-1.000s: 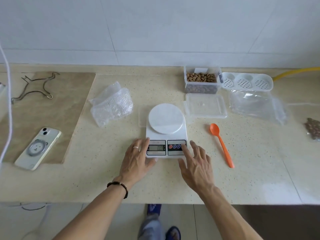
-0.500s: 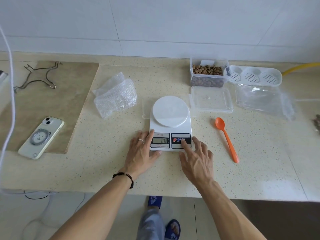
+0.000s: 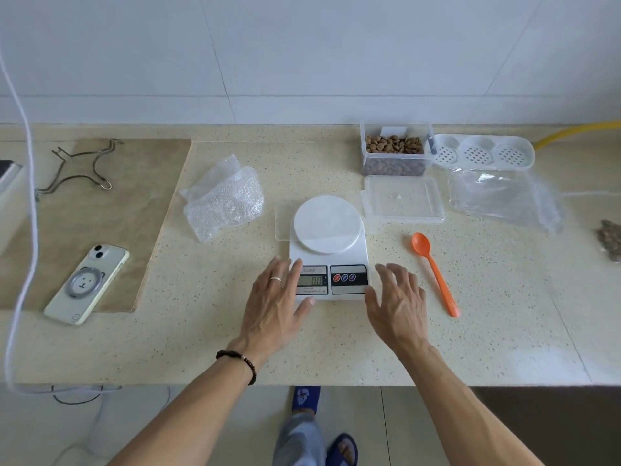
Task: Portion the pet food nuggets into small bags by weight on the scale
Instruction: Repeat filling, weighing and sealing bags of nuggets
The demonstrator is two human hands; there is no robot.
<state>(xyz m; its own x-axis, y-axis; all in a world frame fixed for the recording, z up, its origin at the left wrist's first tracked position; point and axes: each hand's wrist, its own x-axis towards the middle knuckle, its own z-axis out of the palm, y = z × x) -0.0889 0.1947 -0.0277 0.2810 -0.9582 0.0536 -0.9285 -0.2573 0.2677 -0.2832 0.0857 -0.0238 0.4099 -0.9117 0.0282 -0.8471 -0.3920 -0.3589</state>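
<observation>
A white digital scale (image 3: pixel 327 230) with a bare round platform sits mid-counter, its display lit. My left hand (image 3: pixel 275 304) lies flat against the scale's front left corner, fingers straight. My right hand (image 3: pixel 396 304) hovers spread by the front right corner, off the buttons, holding nothing. A clear tub of brown nuggets (image 3: pixel 395 149) stands open behind the scale, with its lid (image 3: pixel 403 200) lying in front of it. An orange spoon (image 3: pixel 435 274) lies to the right of the scale. Clear small bags (image 3: pixel 500 200) lie at the right. A small clear bag lies partly under the scale's left side.
Bubble wrap (image 3: pixel 225 200) lies left of the scale. A phone (image 3: pixel 87 284) and a wire trivet (image 3: pixel 77 169) rest on a brown board at the left. A white perforated tray (image 3: pixel 484 153) sits behind the bags. A filled nugget bag (image 3: pixel 610 240) shows at the right edge.
My right hand has lifted off the scale's buttons and moved right, fingers spread. The left hand stays at the scale's front left corner. The camera view has shifted slightly.
</observation>
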